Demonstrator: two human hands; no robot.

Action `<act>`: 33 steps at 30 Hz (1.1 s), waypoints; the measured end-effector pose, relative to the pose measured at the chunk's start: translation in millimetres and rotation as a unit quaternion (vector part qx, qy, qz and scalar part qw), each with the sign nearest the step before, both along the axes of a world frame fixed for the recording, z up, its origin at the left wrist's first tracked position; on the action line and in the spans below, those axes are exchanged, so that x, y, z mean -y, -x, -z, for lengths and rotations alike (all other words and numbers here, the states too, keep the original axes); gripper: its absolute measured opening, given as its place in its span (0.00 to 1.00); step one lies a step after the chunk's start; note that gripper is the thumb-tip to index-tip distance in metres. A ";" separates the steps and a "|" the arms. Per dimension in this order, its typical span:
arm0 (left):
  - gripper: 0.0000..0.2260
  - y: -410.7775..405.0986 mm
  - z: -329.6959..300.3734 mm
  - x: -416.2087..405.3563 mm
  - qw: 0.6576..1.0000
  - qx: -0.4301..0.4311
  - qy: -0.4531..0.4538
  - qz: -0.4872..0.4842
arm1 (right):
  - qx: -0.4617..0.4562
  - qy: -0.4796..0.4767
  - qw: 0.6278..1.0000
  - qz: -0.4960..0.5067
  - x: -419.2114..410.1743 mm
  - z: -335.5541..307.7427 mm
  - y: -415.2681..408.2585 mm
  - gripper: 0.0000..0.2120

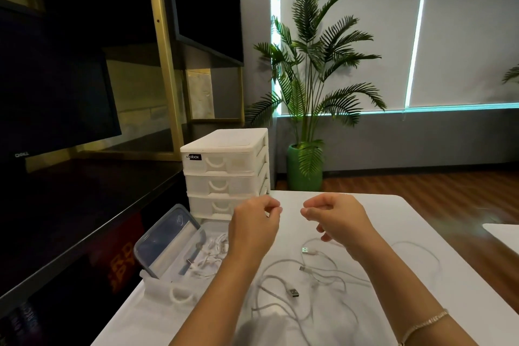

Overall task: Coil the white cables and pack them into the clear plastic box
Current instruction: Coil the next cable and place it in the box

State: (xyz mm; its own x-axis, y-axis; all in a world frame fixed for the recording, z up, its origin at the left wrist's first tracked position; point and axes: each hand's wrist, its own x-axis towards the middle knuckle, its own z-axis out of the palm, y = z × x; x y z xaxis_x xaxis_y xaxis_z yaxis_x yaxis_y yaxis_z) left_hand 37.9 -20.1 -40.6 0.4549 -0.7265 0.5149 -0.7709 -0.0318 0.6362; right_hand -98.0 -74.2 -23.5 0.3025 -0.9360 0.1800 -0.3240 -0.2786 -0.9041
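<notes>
Loose tangled white cables (303, 275) on table, clear plastic box (179, 250) open, seemingly holding coils

Loose white cables (314, 278) sprawl over the middle of the counter (421, 219), with 3 plug ends among them, so any low pass there meets cord. At the counter's left edge stands a white 3-drawer unit (224, 171), blocking approach from the far left; just in front of it lies the clear plastic box (193, 258), its lid (168, 241) propped upright along the left side. The far right part of the counter is bare, as is the strip between cables and far edge
</notes>
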 end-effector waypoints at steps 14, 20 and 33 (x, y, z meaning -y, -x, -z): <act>0.09 27.7 36.2 20.4 0.999 -0.035 -0.017 0.028 | -0.222 -0.005 0.972 -0.075 16.9 41.8 24.7 0.11; 0.09 17.7 38.8 19.7 0.998 -0.047 -0.022 0.020 | -0.300 0.042 0.945 -0.125 5.3 47.8 10.0 0.13; 0.07 9.3 33.4 14.0 0.995 -0.087 -0.026 0.036 | -0.282 0.088 0.926 -0.235 -25.7 48.9 -17.7 0.09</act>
